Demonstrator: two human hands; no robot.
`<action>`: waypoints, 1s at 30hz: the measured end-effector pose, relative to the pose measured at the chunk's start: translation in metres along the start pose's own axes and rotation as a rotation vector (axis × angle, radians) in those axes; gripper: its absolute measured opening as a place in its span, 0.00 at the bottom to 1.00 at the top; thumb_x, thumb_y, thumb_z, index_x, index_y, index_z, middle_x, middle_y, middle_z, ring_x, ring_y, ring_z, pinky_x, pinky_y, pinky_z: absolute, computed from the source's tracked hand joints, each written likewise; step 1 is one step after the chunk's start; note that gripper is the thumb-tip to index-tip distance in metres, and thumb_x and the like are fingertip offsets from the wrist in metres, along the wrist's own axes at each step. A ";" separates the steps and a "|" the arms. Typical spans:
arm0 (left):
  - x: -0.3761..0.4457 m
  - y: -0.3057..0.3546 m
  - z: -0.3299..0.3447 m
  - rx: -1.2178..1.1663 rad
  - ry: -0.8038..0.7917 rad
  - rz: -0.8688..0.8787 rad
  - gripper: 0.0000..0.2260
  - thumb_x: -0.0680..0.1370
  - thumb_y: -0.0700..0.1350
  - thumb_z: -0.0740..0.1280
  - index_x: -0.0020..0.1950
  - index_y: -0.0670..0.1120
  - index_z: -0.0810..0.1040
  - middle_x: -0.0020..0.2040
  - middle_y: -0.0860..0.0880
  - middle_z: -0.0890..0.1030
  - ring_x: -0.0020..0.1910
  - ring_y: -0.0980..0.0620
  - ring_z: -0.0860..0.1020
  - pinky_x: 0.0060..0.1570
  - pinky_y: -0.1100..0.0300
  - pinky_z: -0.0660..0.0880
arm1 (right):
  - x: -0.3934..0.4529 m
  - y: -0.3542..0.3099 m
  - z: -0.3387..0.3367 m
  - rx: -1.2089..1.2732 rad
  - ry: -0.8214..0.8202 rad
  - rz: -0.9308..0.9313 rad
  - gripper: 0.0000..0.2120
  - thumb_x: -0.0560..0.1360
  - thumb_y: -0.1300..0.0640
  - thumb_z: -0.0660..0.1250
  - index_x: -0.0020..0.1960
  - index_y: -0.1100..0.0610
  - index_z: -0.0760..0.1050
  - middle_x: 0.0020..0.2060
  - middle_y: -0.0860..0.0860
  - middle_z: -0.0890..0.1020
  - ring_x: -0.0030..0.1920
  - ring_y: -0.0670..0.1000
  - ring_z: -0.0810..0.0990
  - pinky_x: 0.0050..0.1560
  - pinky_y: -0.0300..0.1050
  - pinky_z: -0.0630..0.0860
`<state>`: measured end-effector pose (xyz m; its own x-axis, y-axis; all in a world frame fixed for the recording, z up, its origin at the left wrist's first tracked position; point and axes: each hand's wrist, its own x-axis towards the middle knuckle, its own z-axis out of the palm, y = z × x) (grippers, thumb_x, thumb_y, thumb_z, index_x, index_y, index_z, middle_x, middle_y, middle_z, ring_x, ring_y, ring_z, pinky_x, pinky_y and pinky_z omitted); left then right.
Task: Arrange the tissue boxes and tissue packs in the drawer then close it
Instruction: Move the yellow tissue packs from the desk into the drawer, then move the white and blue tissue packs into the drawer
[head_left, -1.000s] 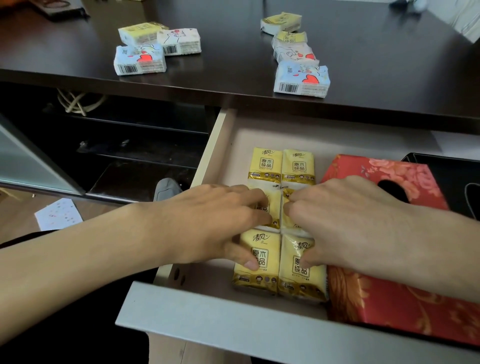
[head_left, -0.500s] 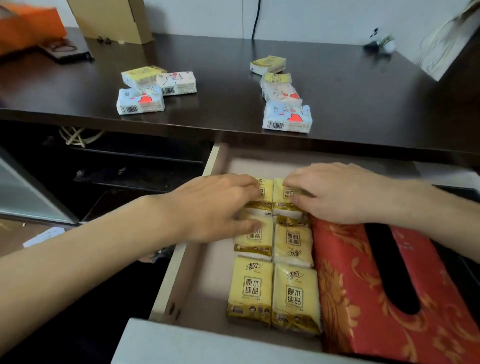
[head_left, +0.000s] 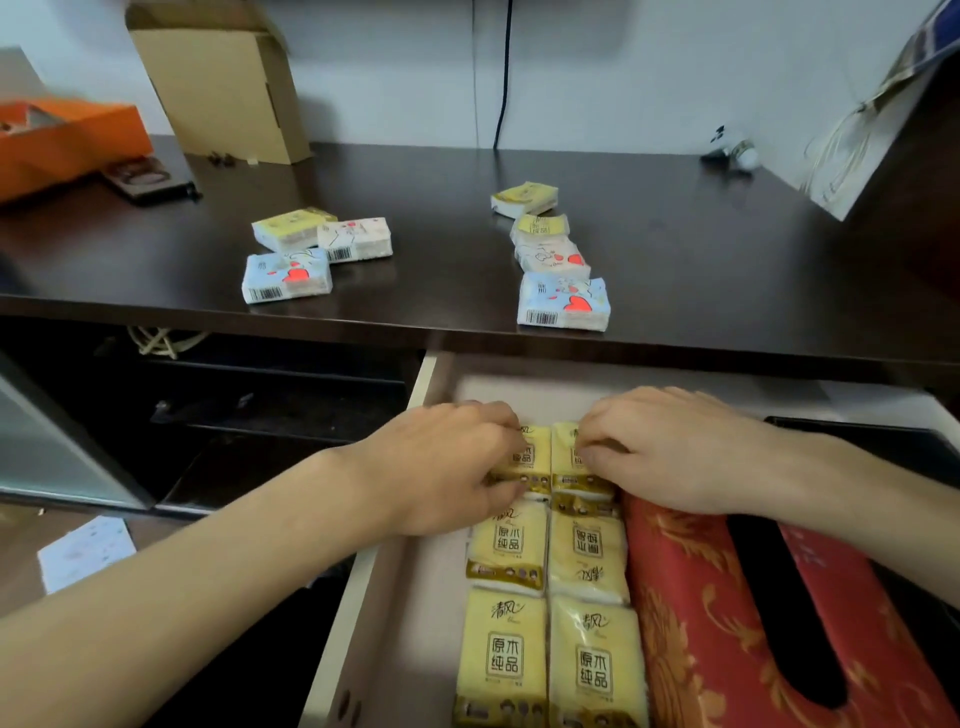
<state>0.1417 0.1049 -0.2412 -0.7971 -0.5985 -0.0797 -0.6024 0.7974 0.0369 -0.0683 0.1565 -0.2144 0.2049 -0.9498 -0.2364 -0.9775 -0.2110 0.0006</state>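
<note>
The open drawer (head_left: 415, 597) holds several yellow tissue packs (head_left: 504, 654) in two columns, beside a red floral tissue box (head_left: 691, 597) on their right. My left hand (head_left: 441, 467) rests with curled fingers on the far left yellow pack (head_left: 527, 457). My right hand (head_left: 670, 447) presses its fingertips on the far right yellow pack (head_left: 563, 457). Neither pack is lifted. Three patterned packs (head_left: 288, 275) lie on the dark desk (head_left: 415, 208) at left, and a row of several more (head_left: 563, 301) lies above the drawer.
A cardboard box (head_left: 223, 88) and an orange box (head_left: 62, 140) stand at the desk's back left. A paper bag (head_left: 857, 135) leans at the back right. A black box (head_left: 883, 441) sits in the drawer's right side. Dark shelves (head_left: 260, 405) lie left of the drawer.
Both hands slid from the middle yellow packs to the far pair at the drawer's back. The view tilted up, showing more of the desk and wall.
</note>
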 end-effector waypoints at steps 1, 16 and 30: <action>-0.001 -0.001 -0.006 -0.015 0.036 -0.010 0.18 0.79 0.59 0.60 0.64 0.53 0.76 0.64 0.56 0.73 0.62 0.50 0.75 0.55 0.51 0.75 | -0.002 0.000 -0.005 0.036 0.049 -0.005 0.14 0.80 0.46 0.58 0.52 0.48 0.81 0.52 0.45 0.84 0.55 0.55 0.82 0.54 0.55 0.79; 0.029 -0.092 -0.094 -0.345 0.612 -0.392 0.09 0.78 0.48 0.65 0.53 0.51 0.84 0.49 0.53 0.84 0.49 0.53 0.80 0.53 0.53 0.77 | 0.116 0.050 -0.100 0.603 0.602 0.066 0.10 0.81 0.55 0.66 0.52 0.46 0.86 0.54 0.46 0.88 0.56 0.51 0.84 0.60 0.56 0.80; 0.209 -0.148 -0.116 -0.124 0.208 -0.247 0.27 0.78 0.34 0.59 0.77 0.46 0.68 0.78 0.47 0.64 0.77 0.47 0.62 0.74 0.50 0.61 | 0.178 0.154 -0.097 0.106 0.330 0.100 0.31 0.75 0.70 0.57 0.67 0.44 0.81 0.70 0.44 0.79 0.69 0.52 0.74 0.66 0.52 0.74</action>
<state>0.0593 -0.1478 -0.1476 -0.6106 -0.7852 0.1028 -0.7682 0.6189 0.1637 -0.1772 -0.0674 -0.1617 0.0963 -0.9916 0.0862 -0.9898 -0.1045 -0.0966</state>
